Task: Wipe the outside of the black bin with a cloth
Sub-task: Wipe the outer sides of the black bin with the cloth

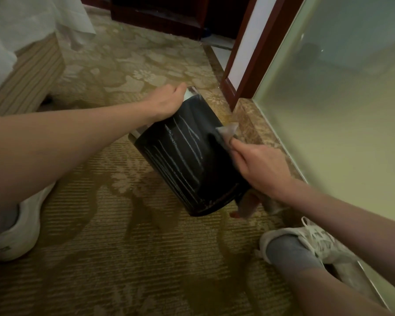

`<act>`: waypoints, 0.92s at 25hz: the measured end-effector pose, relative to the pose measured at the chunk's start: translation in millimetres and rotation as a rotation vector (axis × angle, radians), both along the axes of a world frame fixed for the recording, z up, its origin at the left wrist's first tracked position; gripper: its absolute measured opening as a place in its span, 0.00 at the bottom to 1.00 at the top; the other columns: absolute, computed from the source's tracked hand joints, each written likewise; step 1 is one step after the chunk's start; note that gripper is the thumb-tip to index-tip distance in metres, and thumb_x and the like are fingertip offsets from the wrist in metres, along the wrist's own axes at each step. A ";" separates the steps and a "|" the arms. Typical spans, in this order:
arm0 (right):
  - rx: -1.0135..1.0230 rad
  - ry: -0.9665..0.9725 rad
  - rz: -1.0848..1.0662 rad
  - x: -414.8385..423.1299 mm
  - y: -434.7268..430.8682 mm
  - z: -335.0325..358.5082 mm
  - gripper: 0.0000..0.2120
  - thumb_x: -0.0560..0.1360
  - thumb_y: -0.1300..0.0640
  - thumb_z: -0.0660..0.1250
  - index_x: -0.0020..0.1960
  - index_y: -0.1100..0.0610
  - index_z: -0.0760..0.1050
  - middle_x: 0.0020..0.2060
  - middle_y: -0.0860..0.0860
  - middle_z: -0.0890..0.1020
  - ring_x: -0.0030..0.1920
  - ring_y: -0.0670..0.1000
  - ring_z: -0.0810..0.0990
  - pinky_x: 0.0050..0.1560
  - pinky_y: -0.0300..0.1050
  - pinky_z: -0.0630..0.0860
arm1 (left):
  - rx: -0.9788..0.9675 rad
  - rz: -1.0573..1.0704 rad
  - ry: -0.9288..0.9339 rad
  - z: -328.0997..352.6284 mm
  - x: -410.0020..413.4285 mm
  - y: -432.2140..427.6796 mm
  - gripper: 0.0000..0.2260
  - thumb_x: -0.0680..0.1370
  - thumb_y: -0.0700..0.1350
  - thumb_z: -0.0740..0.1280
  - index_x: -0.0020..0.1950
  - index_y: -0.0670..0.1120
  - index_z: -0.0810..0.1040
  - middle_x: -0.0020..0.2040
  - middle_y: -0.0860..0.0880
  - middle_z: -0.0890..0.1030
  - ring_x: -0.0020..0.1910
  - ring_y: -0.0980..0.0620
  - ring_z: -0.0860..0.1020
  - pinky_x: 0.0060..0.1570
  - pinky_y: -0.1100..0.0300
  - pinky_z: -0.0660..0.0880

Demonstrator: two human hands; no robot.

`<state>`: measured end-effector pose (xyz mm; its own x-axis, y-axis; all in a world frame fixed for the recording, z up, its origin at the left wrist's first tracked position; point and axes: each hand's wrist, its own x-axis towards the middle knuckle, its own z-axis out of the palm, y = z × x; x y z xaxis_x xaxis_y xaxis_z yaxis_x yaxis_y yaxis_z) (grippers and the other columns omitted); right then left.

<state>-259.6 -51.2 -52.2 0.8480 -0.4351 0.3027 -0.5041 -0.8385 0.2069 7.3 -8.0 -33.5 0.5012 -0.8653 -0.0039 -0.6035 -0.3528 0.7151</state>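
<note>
The black bin [183, 160] is tilted over on the carpet, its silver rim pointing away from me and its base toward me. Pale streaks run along its side. My left hand [167, 102] grips the silver rim at the far end. My right hand [260, 167] presses a pale cloth [227, 131] against the bin's right side; part of the cloth hangs below my wrist near the bin's base.
A frosted glass wall [340, 99] on a marble sill [251, 124] stands close on the right, beside a dark wooden door frame [244, 71]. A bed [21, 65] with a white sheet sits at the far left. My white shoes [16, 231] rest on the patterned carpet [135, 258].
</note>
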 end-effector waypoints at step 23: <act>0.208 -0.107 0.001 3.5 14.0 -24.4 0.10 0.83 0.46 0.50 0.60 0.44 0.66 0.39 0.48 0.80 0.35 0.55 0.80 0.29 0.45 0.67 | -0.130 -0.012 -0.014 5.6 -27.8 -1.8 0.20 0.82 0.54 0.46 0.56 0.47 0.75 0.54 0.47 0.74 0.54 0.46 0.72 0.58 0.52 0.68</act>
<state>-256.1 -37.2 -76.6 0.8161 -0.4971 0.2949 -0.5133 -0.8578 -0.0255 -20.4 -9.9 -27.9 0.4902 -0.8639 0.1154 -0.6169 -0.2504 0.7461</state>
